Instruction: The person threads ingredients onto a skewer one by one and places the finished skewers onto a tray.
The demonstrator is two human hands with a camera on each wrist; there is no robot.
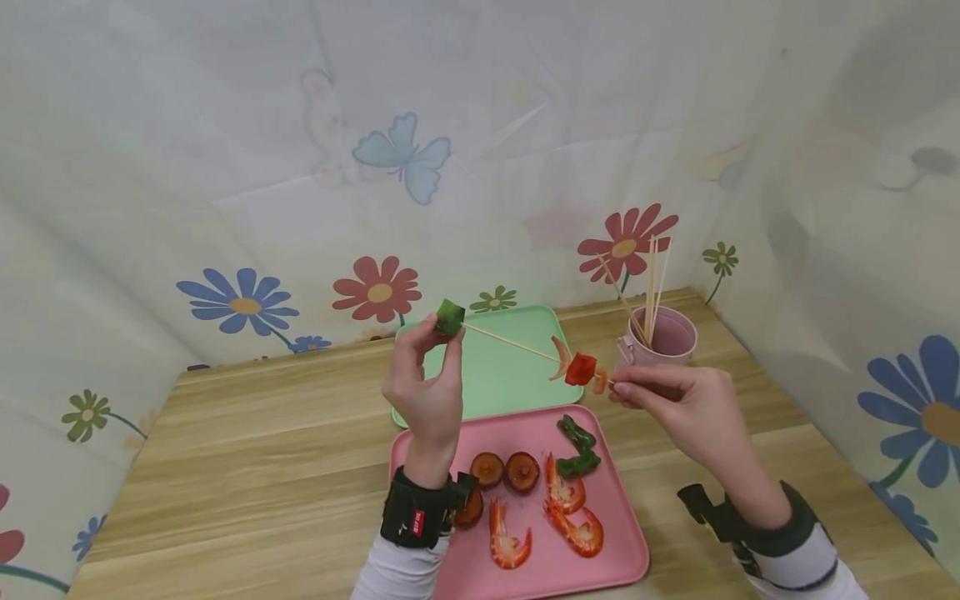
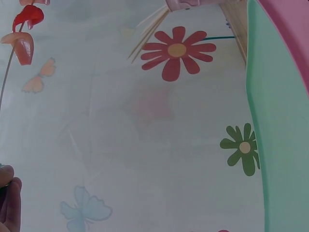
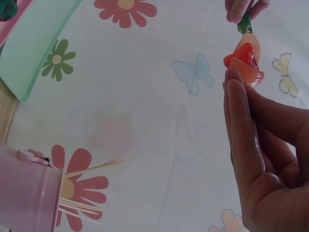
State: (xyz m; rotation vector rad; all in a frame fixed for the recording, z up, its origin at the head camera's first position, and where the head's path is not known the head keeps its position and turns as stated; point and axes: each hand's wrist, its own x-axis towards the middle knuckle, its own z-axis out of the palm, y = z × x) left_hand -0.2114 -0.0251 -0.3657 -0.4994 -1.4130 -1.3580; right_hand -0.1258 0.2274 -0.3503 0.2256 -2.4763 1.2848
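My left hand (image 1: 429, 400) pinches a dark green pepper-like chunk (image 1: 451, 317) between thumb and fingers, at the far end of a thin wooden skewer (image 1: 510, 341). The other end of that skewer is gripped by the thumb and fingertips of my right hand (image 1: 693, 412). Close to the right fingertips, a glossy red piece (image 1: 581, 369) sits on the stick between two pale orange slices (image 3: 247, 72). A bare length of stick separates these from the green chunk. In the left wrist view, only the fingertips (image 2: 12, 200) show at the left edge.
Below the hands lies a pink tray (image 1: 626, 546) with mushrooms (image 1: 522, 473), several shrimp (image 1: 510, 546) and curled green pieces (image 1: 579, 462). Behind it is a light green tray (image 1: 510, 379). At the back right, a pink bucket (image 1: 637, 350) holds several skewers (image 1: 651, 292). Patterned cloth walls enclose the wooden table (image 1: 285, 467).
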